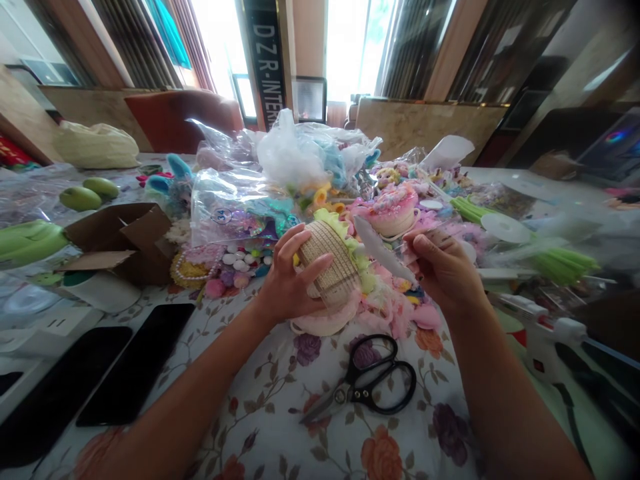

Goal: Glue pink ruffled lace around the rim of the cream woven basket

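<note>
My left hand [295, 273] is wrapped round a small woven straw basket [333, 260], tilted on its side, with a lime-green ruffle along its far edge. Below it lies a cream and pink rim [327, 320], partly hidden by the hand. To the right, the thumb and fingers of my right hand [440, 263] pinch the end of a pale, flat, curved strip [383, 250], which reaches towards the ruffle. Black-handled scissors [360, 380] lie on the flowered cloth nearer me, their handles to the right.
A heap of craft pieces and clear plastic bags [235, 200] stands beyond my hands. On the left are two dark phones [137, 363], a cardboard box [125, 240] and a white roll [103, 290]. A white glue gun [535, 320] lies at right, near green bundles [563, 263].
</note>
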A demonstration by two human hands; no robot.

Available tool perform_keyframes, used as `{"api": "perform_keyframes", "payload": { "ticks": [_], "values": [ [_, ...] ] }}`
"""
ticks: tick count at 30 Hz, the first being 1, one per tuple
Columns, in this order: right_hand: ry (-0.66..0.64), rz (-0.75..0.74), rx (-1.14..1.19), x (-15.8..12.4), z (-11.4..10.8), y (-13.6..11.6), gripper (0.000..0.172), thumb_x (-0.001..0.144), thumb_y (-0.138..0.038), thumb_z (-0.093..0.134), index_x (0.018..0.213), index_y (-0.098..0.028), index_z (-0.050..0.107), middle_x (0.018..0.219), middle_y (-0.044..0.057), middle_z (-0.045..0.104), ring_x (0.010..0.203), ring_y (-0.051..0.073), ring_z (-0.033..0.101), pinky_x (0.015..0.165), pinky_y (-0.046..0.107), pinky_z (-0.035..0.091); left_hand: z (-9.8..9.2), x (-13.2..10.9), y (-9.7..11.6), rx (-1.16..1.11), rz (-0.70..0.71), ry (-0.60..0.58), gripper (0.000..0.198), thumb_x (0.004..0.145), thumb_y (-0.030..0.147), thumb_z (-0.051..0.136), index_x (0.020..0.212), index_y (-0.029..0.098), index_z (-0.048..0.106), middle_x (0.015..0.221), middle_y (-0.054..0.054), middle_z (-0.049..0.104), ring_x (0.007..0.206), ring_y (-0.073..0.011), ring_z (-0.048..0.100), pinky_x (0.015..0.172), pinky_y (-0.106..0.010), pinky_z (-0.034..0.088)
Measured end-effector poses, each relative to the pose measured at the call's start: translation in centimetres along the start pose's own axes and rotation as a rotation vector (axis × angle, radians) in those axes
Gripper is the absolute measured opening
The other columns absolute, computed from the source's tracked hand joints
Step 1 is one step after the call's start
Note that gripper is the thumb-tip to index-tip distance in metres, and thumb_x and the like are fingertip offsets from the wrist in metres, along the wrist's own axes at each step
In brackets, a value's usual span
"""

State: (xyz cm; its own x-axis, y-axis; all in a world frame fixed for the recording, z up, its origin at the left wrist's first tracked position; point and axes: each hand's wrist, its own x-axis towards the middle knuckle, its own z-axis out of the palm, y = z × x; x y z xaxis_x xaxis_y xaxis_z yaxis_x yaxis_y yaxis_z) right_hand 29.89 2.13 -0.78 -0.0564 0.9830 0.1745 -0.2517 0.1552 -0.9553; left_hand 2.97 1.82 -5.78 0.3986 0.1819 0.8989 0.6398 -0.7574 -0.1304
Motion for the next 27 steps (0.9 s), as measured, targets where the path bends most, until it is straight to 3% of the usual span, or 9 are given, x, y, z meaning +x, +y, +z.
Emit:
{"api": "perform_keyframes", "payload": {
  "ticks": [9,13,18,24,27],
  "values": [
    [0.017,-0.013,0.066,-0.1,0.5,-0.7,0.026,0.059,-0.041,0.091,0.069,-0.022,0.076,0.059,-0.003,0.062,0.043,0.005,0.046,0.038,0.017,0.037,-0.1,0.3,0.4,-0.019,-0.073,-0.031,0.099,0.062,0.054,0.085,0.141,0.024,0.033,0.137,-0.02,0.033,0.132,-0.0406,0.039,0.108,-0.062,0.04],
    [0.063,-0.037,0.123,-0.5,0.2,-1.8,0.022,0.068,-0.036,0.087,0.064,-0.02,0.072,0.057,-0.002,0.06,0.042,0.005,0.044,0.036,0.017,0.032,-0.2,0.4,0.5,-0.021,-0.21,-0.012,0.106,0.059,0.054,0.086,0.143,0.028,0.029,0.138,-0.018,0.033,0.132,-0.0395,0.039,0.107,-0.062,0.039],
    [0.104,-0.078,0.098,-1.2,0.0,-3.3,0.033,0.074,-0.038,0.081,0.058,-0.018,0.062,0.054,-0.001,0.056,0.045,0.008,0.05,0.038,0.019,0.036,-0.4,0.6,0.6,-0.045,-0.287,-0.003,0.109,0.057,0.052,0.089,0.144,0.031,0.026,0.138,-0.016,0.032,0.133,-0.0382,0.037,0.109,-0.062,0.036],
    [-0.146,-0.205,-0.152,-2.9,0.8,-4.1,0.031,0.091,-0.042,0.066,0.07,-0.02,0.067,0.065,0.003,0.068,0.054,0.015,0.065,0.052,0.024,0.052,-0.1,0.5,0.9,-0.151,-0.412,0.043,0.108,0.06,0.052,0.088,0.145,0.028,0.027,0.138,-0.015,0.032,0.135,-0.0371,0.035,0.108,-0.057,0.04],
    [-0.296,-0.243,-0.352,-4.1,1.0,-4.1,0.025,0.095,-0.038,0.062,0.081,-0.021,0.073,0.059,0.0,0.064,0.048,0.011,0.06,0.049,0.021,0.048,0.4,0.1,0.8,-0.193,-0.489,0.071,0.108,0.059,0.054,0.088,0.145,0.027,0.028,0.137,-0.016,0.032,0.135,-0.0371,0.035,0.104,-0.055,0.044]
  ]
}}
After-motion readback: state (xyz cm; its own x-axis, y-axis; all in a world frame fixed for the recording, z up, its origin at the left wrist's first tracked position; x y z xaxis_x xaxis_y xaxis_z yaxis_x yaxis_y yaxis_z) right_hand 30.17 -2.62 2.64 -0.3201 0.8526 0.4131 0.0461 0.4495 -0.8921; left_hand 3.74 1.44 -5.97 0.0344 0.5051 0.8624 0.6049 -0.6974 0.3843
